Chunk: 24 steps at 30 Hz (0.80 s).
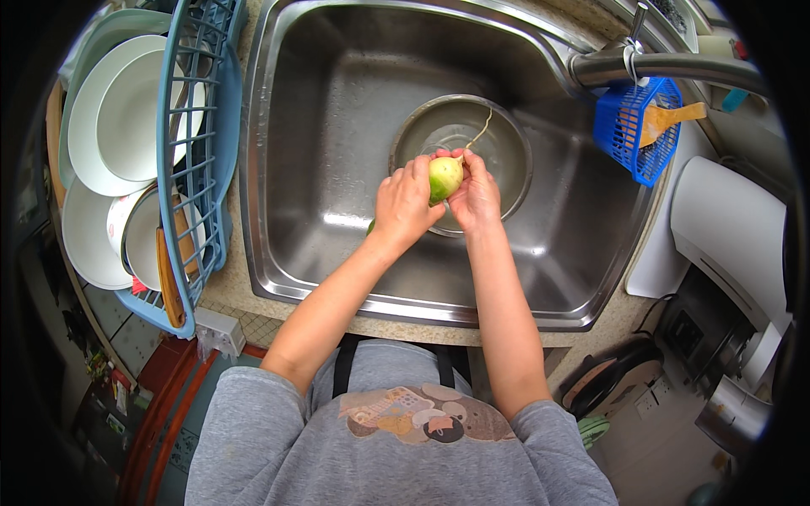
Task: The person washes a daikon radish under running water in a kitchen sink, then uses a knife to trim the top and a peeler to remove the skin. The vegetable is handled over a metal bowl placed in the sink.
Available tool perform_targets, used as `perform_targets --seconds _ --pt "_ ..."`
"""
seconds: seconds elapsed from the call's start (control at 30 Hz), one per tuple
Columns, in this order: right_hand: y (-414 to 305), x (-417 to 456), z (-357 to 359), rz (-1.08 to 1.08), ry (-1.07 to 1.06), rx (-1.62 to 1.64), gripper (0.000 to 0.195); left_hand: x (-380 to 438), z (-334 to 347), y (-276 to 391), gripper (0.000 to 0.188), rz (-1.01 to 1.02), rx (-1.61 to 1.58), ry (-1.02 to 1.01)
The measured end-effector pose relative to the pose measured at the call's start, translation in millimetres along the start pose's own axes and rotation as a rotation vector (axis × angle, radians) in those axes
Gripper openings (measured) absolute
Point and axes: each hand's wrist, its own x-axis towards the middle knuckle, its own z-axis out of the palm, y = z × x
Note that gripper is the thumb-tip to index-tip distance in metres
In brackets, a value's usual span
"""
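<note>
Over a round metal bowl [519, 190] in the stainless steel sink [304, 158], a green radish [447, 177] is held between my two hands. My left hand [406, 196] wraps round its green body, part of which shows below the wrist. My right hand [476, 193] is at the pale end, its thumb and fingers closed on the base of the long thin root [482, 134], which points up and away over the bowl. Clear liquid appears to fill the bowl. The palm of my left hand is hidden.
To the left a blue plastic dish rack [221, 190] holds white plates [130, 114], bowls and wooden-handled tools. A metal faucet [683, 66] reaches over the sink's right corner, with a blue basket [617, 126] hanging below it. A white appliance [728, 221] stands at the right.
</note>
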Motion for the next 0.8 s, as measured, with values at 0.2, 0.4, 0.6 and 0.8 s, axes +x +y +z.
perform_targets --seconds 0.2,0.4,0.6,0.8 --pt "1.8 -4.7 4.0 -0.049 0.011 -0.070 0.022 0.5 1.3 2.8 0.050 -0.084 -0.004 -0.059" --pt "1.9 16.0 -7.5 -0.025 0.163 -0.188 0.024 6.0 -5.2 9.0 0.052 -0.255 -0.085 -0.369" --pt "12.2 64.4 -64.5 -0.129 0.502 -0.797 0.016 15.0 22.4 -9.1 0.068 -0.487 -0.254 -0.487" --pt "22.5 56.4 -84.7 -0.305 0.255 -1.991 0.020 28.8 47.6 -17.8 0.072 -0.557 -0.150 -0.537"
